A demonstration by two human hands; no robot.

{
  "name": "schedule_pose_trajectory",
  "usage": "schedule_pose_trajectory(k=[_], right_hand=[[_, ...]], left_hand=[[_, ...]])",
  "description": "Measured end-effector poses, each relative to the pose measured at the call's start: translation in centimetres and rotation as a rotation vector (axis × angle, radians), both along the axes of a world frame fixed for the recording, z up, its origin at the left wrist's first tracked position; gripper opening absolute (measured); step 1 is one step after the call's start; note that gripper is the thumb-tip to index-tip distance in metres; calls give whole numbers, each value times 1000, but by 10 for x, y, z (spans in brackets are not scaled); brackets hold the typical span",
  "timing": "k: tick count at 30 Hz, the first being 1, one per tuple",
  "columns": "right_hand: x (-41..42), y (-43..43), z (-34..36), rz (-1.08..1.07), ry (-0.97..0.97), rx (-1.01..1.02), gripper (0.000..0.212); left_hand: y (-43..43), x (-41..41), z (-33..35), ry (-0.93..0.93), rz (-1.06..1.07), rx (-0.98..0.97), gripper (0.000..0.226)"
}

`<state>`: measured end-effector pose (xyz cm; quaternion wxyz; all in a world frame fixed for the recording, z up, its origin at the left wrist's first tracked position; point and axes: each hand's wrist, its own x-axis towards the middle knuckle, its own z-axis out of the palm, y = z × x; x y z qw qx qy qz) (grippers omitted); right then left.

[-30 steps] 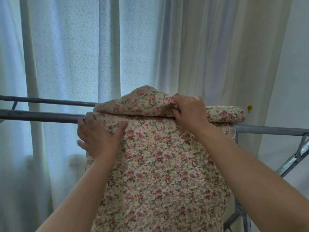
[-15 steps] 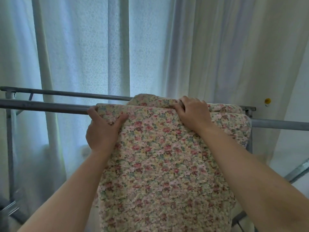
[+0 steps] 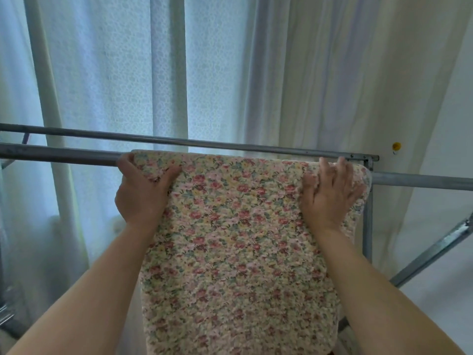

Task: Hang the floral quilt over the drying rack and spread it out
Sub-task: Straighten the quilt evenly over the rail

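Observation:
The floral quilt (image 3: 238,239), cream with small red and pink flowers, hangs folded over the near bar of the grey metal drying rack (image 3: 58,156). Its front face drops straight down between my arms. My left hand (image 3: 143,193) grips the quilt's upper left corner at the bar, thumb on the front. My right hand (image 3: 330,196) lies on the upper right corner with fingers spread, reaching over the top edge. The part of the quilt behind the bar is hidden.
A second, thinner rack bar (image 3: 179,142) runs behind the near one. The rack's upright post (image 3: 367,226) and a diagonal brace (image 3: 435,254) stand at the right. White lace curtains (image 3: 115,73) hang close behind, and a pale wall (image 3: 450,124) is at the right.
The bunched fold on top of the bar has been flattened. My right hand slid from the middle to the quilt's right corner, and my left hand stayed at the left corner.

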<state>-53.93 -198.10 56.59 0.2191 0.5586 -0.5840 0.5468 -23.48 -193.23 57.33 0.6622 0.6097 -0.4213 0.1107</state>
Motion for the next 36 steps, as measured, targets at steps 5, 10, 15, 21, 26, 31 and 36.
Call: schedule_pose_trajectory(k=[5, 10, 15, 21, 26, 31, 36], right_hand=[[-16, 2, -5, 13, -328, -40, 69], [-29, -2, -10, 306, -737, -139, 79], [-49, -13, -10, 237, -764, -104, 55], [-51, -17, -28, 224, -662, -23, 49], [-49, -13, -49, 231, -605, 26, 59], [-54, -13, -67, 163, -557, 222, 69], [-63, -13, -76, 119, -512, 309, 72]], left_hand=[[-5, 1, -3, 116, -20, 0, 88], [-12, 2, -20, 205, 9, 115, 82], [-16, 4, -21, 172, -8, 95, 79], [-18, 9, -25, 109, -27, 92, 81], [-18, 7, -36, 75, -23, 96, 75], [-16, 2, -55, 55, -38, 138, 73], [-17, -2, -75, 56, -62, 192, 75]])
